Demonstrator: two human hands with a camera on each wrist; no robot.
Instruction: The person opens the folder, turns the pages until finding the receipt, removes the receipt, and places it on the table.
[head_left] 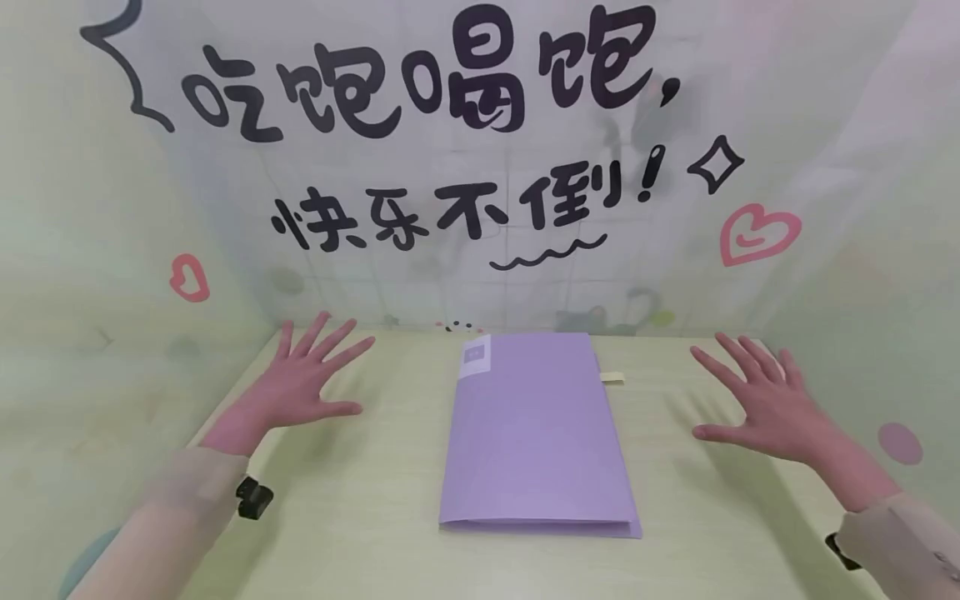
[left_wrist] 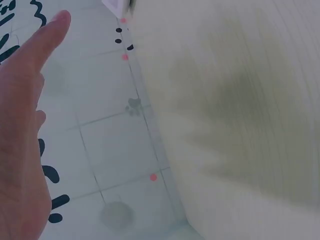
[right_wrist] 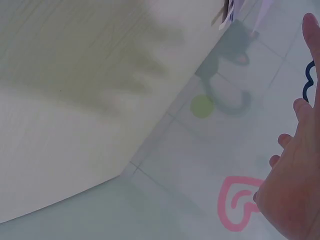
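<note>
A purple folder [head_left: 536, 433] lies flat on the pale wooden table [head_left: 375, 550], in the middle of the head view. It has a white label [head_left: 475, 356] at its upper left corner, and a cream tab [head_left: 612, 378] sticks out from its right edge. To the folder's left, my left hand [head_left: 303, 383] hovers over the table with fingers spread and nothing held. On the other side my right hand [head_left: 768, 408] is likewise spread above the surface, apart from the folder. The wrist views show part of each hand and its shadow on the wood.
A printed cloth wall [head_left: 420, 283] with dark lettering and hearts stands along the table's back edge. Pale side walls [head_left: 885, 333] rise at left and right. Small black devices [head_left: 254, 497] sit at both sleeve cuffs.
</note>
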